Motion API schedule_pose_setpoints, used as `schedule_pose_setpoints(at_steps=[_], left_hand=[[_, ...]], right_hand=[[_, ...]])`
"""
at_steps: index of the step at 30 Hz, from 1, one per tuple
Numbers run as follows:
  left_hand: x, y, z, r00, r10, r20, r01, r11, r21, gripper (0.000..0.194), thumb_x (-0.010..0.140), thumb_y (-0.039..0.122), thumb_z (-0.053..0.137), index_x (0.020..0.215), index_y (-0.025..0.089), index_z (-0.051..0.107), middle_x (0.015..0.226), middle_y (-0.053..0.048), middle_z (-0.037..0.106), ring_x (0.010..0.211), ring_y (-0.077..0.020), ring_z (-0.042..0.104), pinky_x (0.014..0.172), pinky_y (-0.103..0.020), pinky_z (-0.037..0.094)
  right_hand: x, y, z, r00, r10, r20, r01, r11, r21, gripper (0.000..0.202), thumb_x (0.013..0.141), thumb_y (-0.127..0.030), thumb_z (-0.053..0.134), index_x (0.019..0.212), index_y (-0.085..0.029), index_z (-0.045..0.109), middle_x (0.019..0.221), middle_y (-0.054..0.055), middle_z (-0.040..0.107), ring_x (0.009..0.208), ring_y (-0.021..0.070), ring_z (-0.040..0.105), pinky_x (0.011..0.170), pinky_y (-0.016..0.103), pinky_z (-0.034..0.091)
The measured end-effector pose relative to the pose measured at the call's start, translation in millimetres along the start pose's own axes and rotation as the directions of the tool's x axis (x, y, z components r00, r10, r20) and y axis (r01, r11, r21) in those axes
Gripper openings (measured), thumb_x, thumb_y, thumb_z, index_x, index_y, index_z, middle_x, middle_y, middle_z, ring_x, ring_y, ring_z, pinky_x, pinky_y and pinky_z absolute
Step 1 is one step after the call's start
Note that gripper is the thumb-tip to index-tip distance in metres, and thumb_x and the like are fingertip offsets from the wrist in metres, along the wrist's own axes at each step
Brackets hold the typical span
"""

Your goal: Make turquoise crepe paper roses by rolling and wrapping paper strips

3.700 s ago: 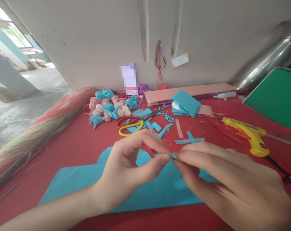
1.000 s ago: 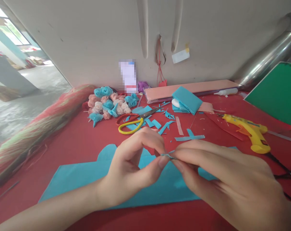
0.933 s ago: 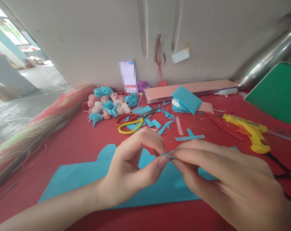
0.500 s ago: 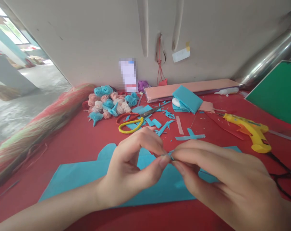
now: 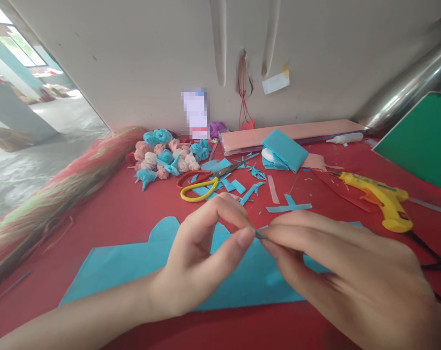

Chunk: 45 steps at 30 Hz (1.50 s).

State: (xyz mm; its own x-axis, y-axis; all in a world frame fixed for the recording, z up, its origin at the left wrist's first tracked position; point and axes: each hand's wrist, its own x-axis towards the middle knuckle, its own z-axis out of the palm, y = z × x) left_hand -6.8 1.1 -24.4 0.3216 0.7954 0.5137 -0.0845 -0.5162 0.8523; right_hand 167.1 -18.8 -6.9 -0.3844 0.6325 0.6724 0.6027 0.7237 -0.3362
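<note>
Head view shows left hand point(image 5: 186, 265) and right hand point(image 5: 344, 267), fingertips clamped on a thin blue piece point(image 5: 259, 235) between them, probably for fine control, above the near blue sheet point(image 5: 129, 265).

I see a pale grey wall point(image 5: 151, 53) rising behind the far edge of the red bench point(image 5: 114, 214), a small white label point(image 5: 276, 83) taped to it. Past the bench's left edge I get a grey floor point(image 5: 73, 118), a thick pillar point(image 5: 16, 107) and windows point(image 5: 24, 46) bright with daylight, which leaves a soft glare across that floor.
</note>
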Motion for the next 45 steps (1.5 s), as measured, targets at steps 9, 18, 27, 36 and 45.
schedule_pose_setpoints(at_steps=[9, 18, 27, 36, 45], left_hand=[[5.1, 1.9, -0.5, 0.999, -0.045, -0.027, 0.045, 0.998, 0.034, 0.013, 0.087, 0.019, 0.059, 0.088, 0.023, 0.072, 0.08, -0.001, 0.065, 0.075, -0.0133, 0.058, 0.069, -0.024, 0.049], [5.2, 1.9, 0.4, 0.993, -0.108, -0.056, 0.104, 0.993, -0.063, 0.012, 0.08, 0.016, 0.068, 0.083, 0.024, 0.076, 0.078, 0.001, 0.067, 0.073, -0.0094, 0.058, 0.069, -0.018, 0.051], [6.4, -0.7, -0.4, 0.998, -0.045, -0.052, 0.044, 0.999, -0.022, 0.014, 0.077, 0.009, 0.068, 0.078, 0.021, 0.075, 0.071, 0.002, 0.066, 0.069, -0.009, 0.058, 0.068, -0.019, 0.051], [5.6, 2.0, -0.4, 0.999, 0.013, -0.037, -0.013, 1.0, -0.002, 0.013, 0.075, 0.007, 0.068, 0.076, 0.019, 0.072, 0.069, 0.002, 0.065, 0.068, -0.0093, 0.058, 0.069, -0.021, 0.05], [6.2, -1.7, -1.4, 1.0, -0.015, 0.004, 0.015, 0.998, -0.054, 0.008, 0.079, 0.012, 0.067, 0.075, 0.019, 0.067, 0.068, 0.002, 0.063, 0.067, -0.0098, 0.058, 0.067, -0.023, 0.049]], right_hand=[[13.9, 0.9, 0.6, 0.947, 0.305, 0.099, -0.32, 0.871, 0.372, 0.016, 0.075, -0.01, 0.06, 0.062, -0.019, 0.061, 0.048, -0.009, 0.051, 0.037, 0.0024, 0.049, 0.034, 0.008, 0.038], [12.3, 5.1, -0.2, 0.783, 0.413, 0.466, -0.621, 0.574, 0.534, 0.022, 0.084, -0.024, 0.057, 0.062, -0.021, 0.058, 0.044, -0.008, 0.049, 0.034, 0.0046, 0.052, 0.034, 0.01, 0.042], [6.4, 1.6, 5.1, 0.964, 0.252, 0.086, -0.265, 0.875, 0.405, 0.014, 0.077, -0.009, 0.057, 0.066, -0.017, 0.061, 0.053, -0.005, 0.055, 0.042, 0.0042, 0.051, 0.04, 0.012, 0.042], [-1.0, 4.0, 3.8, 1.0, 0.026, 0.005, -0.027, 0.986, 0.165, 0.015, 0.087, -0.01, 0.051, 0.077, -0.019, 0.057, 0.067, -0.005, 0.06, 0.056, 0.0046, 0.057, 0.053, 0.013, 0.044], [6.9, 1.5, 2.1, 0.968, 0.165, 0.186, -0.226, 0.899, 0.376, 0.027, 0.082, -0.006, 0.048, 0.058, -0.018, 0.05, 0.051, -0.008, 0.05, 0.044, 0.0018, 0.048, 0.044, 0.01, 0.038]])
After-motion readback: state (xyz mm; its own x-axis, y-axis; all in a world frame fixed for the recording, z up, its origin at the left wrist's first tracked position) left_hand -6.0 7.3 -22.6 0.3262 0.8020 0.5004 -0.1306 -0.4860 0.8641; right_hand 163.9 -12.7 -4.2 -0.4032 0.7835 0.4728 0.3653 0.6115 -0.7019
